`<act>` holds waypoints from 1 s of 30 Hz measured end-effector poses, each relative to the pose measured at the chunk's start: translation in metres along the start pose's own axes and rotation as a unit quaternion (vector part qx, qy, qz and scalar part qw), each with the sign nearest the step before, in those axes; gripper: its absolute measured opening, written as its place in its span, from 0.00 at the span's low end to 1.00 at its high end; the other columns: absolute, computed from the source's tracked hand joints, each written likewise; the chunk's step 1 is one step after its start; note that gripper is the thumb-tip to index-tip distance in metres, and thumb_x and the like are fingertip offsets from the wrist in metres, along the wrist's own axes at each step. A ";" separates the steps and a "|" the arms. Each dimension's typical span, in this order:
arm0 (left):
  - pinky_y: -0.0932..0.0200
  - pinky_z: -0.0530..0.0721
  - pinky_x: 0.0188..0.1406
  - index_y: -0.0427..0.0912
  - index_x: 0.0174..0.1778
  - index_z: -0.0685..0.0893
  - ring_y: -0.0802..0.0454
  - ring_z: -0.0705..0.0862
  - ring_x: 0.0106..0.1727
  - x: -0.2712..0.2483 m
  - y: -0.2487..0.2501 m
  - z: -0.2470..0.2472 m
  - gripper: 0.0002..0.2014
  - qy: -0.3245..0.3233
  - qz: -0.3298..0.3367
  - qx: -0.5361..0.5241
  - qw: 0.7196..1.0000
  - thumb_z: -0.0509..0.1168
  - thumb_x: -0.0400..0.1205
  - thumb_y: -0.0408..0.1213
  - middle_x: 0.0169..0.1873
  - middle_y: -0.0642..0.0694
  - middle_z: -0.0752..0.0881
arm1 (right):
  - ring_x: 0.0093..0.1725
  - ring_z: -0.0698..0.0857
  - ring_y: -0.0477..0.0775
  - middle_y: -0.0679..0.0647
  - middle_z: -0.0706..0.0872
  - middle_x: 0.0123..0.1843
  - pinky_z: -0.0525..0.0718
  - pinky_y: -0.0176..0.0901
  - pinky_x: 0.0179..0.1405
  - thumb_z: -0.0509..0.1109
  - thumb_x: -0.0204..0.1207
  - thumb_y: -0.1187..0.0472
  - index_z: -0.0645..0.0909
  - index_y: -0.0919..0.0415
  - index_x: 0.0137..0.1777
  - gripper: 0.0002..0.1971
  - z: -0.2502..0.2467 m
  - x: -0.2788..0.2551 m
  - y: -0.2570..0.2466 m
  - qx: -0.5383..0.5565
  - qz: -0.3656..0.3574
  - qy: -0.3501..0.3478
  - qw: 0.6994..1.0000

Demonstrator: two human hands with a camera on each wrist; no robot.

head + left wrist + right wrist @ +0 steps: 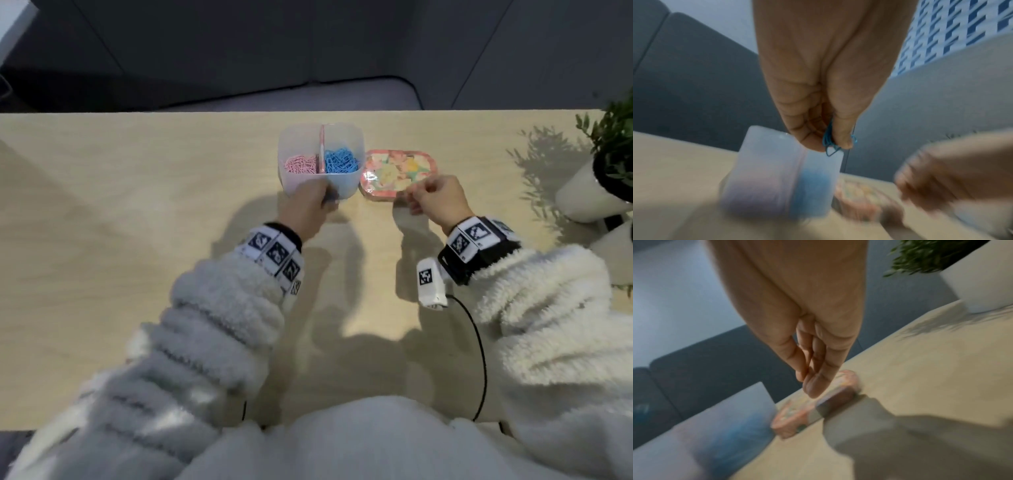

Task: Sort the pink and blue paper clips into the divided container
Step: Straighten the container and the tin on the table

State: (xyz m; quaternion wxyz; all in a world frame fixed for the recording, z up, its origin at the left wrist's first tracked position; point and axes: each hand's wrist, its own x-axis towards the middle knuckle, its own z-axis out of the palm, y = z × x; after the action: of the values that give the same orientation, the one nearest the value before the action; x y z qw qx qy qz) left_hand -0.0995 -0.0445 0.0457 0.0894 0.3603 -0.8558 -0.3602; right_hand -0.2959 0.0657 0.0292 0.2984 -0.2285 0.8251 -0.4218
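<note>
A translucent divided container (346, 186) stands at the table's middle, with pink clips (299, 165) in its left compartment and blue clips (340, 161) in its right. My left hand (327, 198) hovers at the container's near wall and pinches a few blue paper clips (829, 141) between thumb and fingers, just above the container (781, 175). My right hand (412, 198) hangs over the near edge of a floral tin (397, 173). Its fingertips (813, 389) meet in a pinch, and blur hides whether a clip is between them.
A potted plant (603, 178) in a white pot stands at the table's right edge. Beyond the table's far edge is a dark sofa (239, 51). A black cable (479, 353) runs from my right wrist toward my lap.
</note>
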 end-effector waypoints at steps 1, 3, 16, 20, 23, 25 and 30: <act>0.60 0.73 0.49 0.33 0.48 0.81 0.43 0.80 0.52 0.016 0.007 -0.006 0.06 0.017 -0.005 -0.007 1.000 0.62 0.78 0.27 0.49 0.36 0.84 | 0.28 0.82 0.50 0.63 0.87 0.39 0.87 0.46 0.36 0.63 0.79 0.68 0.79 0.59 0.30 0.15 -0.005 -0.001 0.012 -0.009 0.008 0.003 1.000; 0.58 0.74 0.50 0.35 0.51 0.81 0.41 0.80 0.56 0.046 0.017 -0.015 0.08 0.044 -0.019 -0.011 0.999 0.63 0.77 0.30 0.54 0.36 0.83 | 0.32 0.81 0.56 0.65 0.88 0.42 0.87 0.56 0.43 0.64 0.78 0.68 0.80 0.55 0.29 0.16 -0.015 -0.003 0.030 -0.029 0.020 0.015 0.999; 0.54 0.75 0.55 0.38 0.53 0.83 0.40 0.81 0.52 0.067 0.001 -0.006 0.14 0.256 0.007 0.025 0.966 0.55 0.79 0.34 0.50 0.39 0.85 | 0.63 0.77 0.69 0.70 0.76 0.64 0.77 0.53 0.58 0.62 0.79 0.53 0.75 0.71 0.64 0.22 -0.028 0.028 0.029 -0.236 -0.004 0.090 0.968; 0.49 0.73 0.61 0.39 0.73 0.69 0.38 0.76 0.64 0.046 -0.032 -0.009 0.21 0.278 -0.109 0.127 0.946 0.55 0.82 0.37 0.69 0.38 0.75 | 0.67 0.71 0.67 0.66 0.71 0.65 0.75 0.59 0.62 0.67 0.73 0.40 0.77 0.70 0.60 0.31 -0.015 0.040 0.026 -0.254 0.053 0.070 0.963; 0.50 0.74 0.59 0.38 0.75 0.64 0.36 0.77 0.65 0.034 -0.051 -0.011 0.22 0.175 -0.117 -0.006 0.978 0.49 0.85 0.41 0.68 0.34 0.76 | 0.67 0.70 0.67 0.67 0.71 0.65 0.74 0.58 0.63 0.67 0.74 0.43 0.79 0.71 0.59 0.29 -0.004 0.040 0.029 -0.236 0.057 0.075 0.967; 0.52 0.79 0.51 0.41 0.69 0.70 0.33 0.82 0.55 0.031 -0.053 -0.012 0.18 0.160 -0.109 -0.048 0.980 0.48 0.84 0.41 0.57 0.33 0.83 | 0.65 0.74 0.66 0.66 0.74 0.64 0.76 0.56 0.62 0.69 0.73 0.45 0.79 0.70 0.59 0.27 0.001 0.038 0.033 -0.192 0.058 0.098 0.975; 0.41 0.85 0.47 0.42 0.66 0.72 0.35 0.83 0.46 0.018 -0.049 -0.013 0.16 0.159 -0.118 -0.059 0.978 0.50 0.84 0.37 0.52 0.33 0.84 | 0.51 0.83 0.56 0.57 0.82 0.54 0.82 0.46 0.56 0.77 0.68 0.57 0.74 0.67 0.60 0.25 -0.003 0.017 0.036 0.092 0.089 0.154 0.980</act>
State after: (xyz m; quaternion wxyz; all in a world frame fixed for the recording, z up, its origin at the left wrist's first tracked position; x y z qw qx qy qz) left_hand -0.0807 -0.0875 0.0196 0.2022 0.5055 -0.7593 -0.3563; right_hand -0.3146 0.0761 -0.0046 0.2241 -0.0585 0.8360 -0.4975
